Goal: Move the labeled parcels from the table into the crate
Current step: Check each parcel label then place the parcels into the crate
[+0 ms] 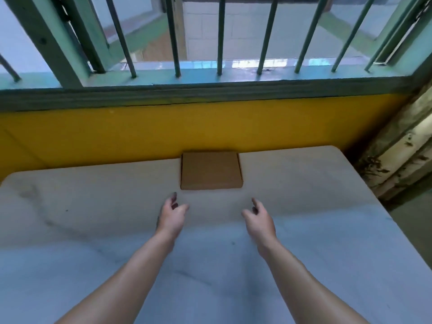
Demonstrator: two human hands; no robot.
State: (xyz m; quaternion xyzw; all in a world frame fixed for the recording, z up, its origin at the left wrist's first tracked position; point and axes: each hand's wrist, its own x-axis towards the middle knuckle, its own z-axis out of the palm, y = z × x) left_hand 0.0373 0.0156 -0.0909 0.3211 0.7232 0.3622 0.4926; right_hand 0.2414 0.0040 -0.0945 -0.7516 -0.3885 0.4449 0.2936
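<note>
A flat brown cardboard parcel lies at the far edge of the white table, against the yellow wall. No label shows on its top face. My left hand hovers just short of the parcel's near left corner, fingers spread, holding nothing. My right hand hovers short of the near right corner, fingers also apart and empty. Both hands are apart from the parcel. No crate is in view.
A yellow wall runs behind the table, under a green window sill with vertical bars. The table's right edge drops to a floor beside a stained wall.
</note>
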